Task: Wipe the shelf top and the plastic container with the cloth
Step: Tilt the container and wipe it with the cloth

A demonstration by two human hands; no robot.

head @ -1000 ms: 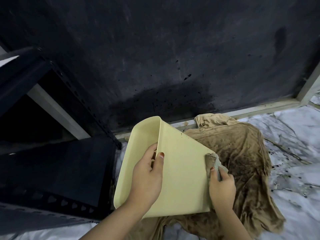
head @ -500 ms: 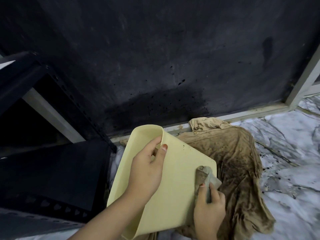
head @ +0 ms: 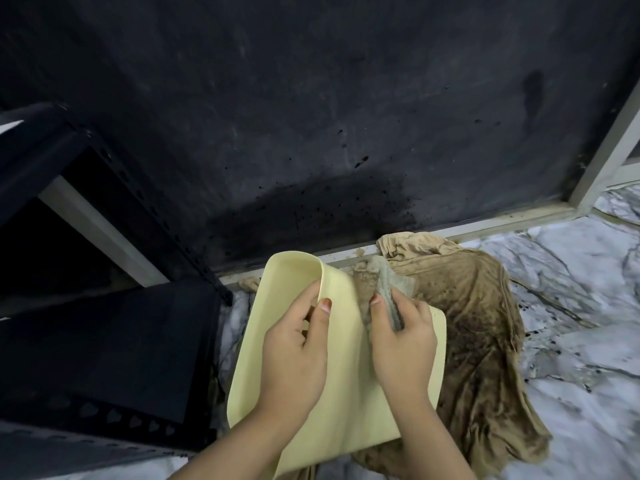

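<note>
A pale yellow plastic container is tilted on its side in the lower middle, its opening facing left. My left hand grips its upper rim, thumb on the outside and fingers inside. My right hand holds a small crumpled grey-brown cloth and presses it against the container's outer face near the top edge. The black metal shelf stands at the left, its dark top surface beside the container.
A large dirty brown cloth lies spread on the marble floor under and to the right of the container. A dark, stained wall with a pale frame strip runs behind. Perforated shelf uprights stand at the left.
My right hand with the small cloth has moved from the container's right edge up and left across its face toward the top rim. The container has shifted slightly.
</note>
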